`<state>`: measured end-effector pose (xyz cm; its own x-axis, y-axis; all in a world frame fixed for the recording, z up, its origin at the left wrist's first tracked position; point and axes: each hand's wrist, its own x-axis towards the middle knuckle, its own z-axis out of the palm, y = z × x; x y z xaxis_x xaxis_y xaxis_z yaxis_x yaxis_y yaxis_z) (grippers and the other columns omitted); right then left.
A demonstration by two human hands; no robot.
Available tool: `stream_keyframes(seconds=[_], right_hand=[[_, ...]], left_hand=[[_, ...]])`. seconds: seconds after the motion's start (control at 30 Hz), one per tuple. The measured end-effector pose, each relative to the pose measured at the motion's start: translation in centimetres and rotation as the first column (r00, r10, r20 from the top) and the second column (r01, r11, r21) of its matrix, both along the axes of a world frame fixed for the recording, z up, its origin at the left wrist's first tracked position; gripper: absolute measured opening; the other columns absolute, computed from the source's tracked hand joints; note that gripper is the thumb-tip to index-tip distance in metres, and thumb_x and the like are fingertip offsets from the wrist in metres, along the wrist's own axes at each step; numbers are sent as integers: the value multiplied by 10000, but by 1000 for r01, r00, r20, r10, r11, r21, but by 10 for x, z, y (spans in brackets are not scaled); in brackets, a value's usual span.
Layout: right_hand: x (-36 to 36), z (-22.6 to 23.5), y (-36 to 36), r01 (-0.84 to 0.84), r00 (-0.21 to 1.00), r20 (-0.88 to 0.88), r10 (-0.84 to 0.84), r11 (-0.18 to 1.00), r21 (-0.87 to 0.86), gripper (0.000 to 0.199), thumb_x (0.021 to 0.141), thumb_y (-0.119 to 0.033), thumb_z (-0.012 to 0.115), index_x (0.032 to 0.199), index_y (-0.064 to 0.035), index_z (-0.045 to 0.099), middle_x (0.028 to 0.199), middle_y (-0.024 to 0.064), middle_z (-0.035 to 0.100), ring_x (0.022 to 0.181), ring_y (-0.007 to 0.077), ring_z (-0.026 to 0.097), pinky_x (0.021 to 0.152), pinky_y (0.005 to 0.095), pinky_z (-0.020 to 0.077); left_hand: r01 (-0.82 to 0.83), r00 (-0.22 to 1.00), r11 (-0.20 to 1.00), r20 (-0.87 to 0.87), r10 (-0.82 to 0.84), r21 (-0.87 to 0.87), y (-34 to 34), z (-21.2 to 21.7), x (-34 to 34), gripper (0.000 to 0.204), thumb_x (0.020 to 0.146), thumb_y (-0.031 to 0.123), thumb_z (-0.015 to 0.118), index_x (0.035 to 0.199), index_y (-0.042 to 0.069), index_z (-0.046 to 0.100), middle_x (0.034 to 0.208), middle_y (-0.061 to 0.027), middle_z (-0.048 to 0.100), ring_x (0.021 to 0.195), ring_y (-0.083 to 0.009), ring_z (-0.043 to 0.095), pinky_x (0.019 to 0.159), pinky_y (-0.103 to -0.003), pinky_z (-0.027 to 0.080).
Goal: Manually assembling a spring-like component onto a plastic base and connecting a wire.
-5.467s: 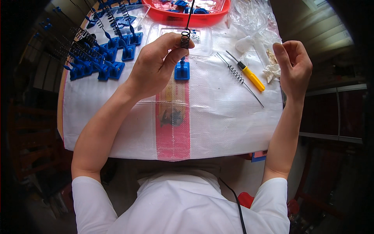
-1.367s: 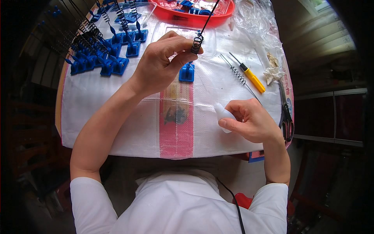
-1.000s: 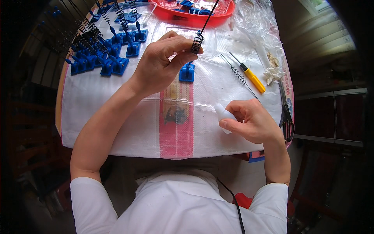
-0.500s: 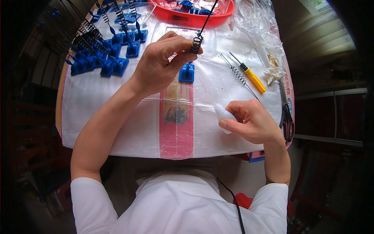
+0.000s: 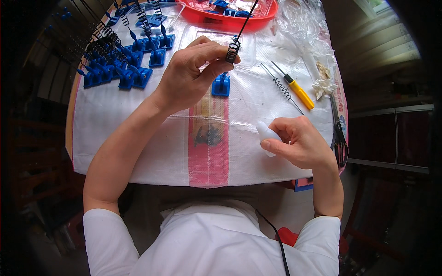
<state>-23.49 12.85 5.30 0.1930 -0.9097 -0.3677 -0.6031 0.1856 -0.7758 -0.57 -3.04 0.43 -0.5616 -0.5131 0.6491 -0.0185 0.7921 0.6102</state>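
Between thumb and fingers, my left hand [image 5: 186, 76] pinches a black coiled spring antenna [image 5: 233, 48], its straight rod slanting up and away. Just below those fingers is a blue square base [image 5: 221, 85], over the pink stripe; my fingertips partly cover its upper end, so how it joins the coil is hidden. To the right and nearer me, my right hand [image 5: 299, 143] closes around a small white squeeze bottle [image 5: 268, 133] with a tapered tip pointing up and left. Beyond that hand lie a loose coiled wire [image 5: 282, 87] and a yellow-handled screwdriver [image 5: 300, 93].
Several blue bases with black coiled rods [image 5: 110, 64] crowd the far left. A red basin [image 5: 221, 23] with blue parts and a clear plastic tray [image 5: 246, 48] lie at the back. Crumpled plastic [image 5: 301, 27] and black-handled scissors [image 5: 340, 145] are at the right.
My right hand and the white bottle have shifted very slightly to the right. My left hand stays in place with the coiled antenna.
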Motion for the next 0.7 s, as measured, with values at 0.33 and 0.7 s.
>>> stream_keyframes(seconds=[0.33, 0.7], right_hand=[[1, -1, -3, -17, 1000, -6, 17, 1000, -14, 297, 850, -267, 712, 857, 30, 712, 636, 84, 648, 540, 131, 575, 539, 280, 437], [1, 1, -3, -16, 1000, -22, 16, 1000, -12, 309, 848, -272, 712, 873, 36, 717, 643, 93, 656, 535, 132, 579, 530, 276, 437]], left_hand=[[-3, 1000, 1000, -10, 2, -11, 0, -1, 0, 126, 909, 39, 658, 1026, 43, 703, 906, -48, 685, 871, -156, 603, 773, -281, 495], [0, 1000, 1000, -10, 0, -11, -1, -1, -1, 125, 906, 44, 664, 1024, 43, 706, 902, -48, 688, 866, -156, 603, 769, -282, 494]])
